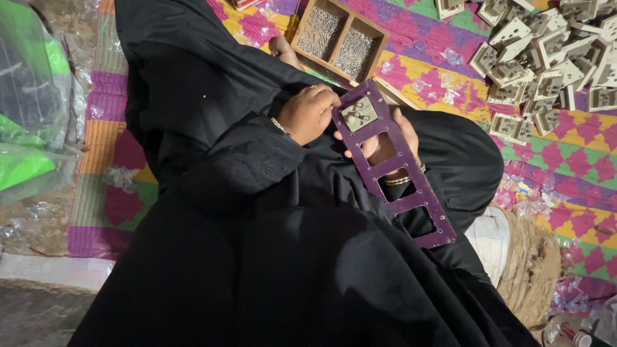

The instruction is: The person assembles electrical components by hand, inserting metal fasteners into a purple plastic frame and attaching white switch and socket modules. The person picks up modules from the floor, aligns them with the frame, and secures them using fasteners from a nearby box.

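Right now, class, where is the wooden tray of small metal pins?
In the head view, the wooden tray sits at top centre on the colourful mat, just beyond the purple frame held in the lap, left of the pile of beige switch parts.

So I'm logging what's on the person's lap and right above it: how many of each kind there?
Purple frame with square openings: 1
Small square part seated in the frame: 1
Wooden tray of metal pins: 1
Hands on the frame: 2, left hand, right hand
Total: 5
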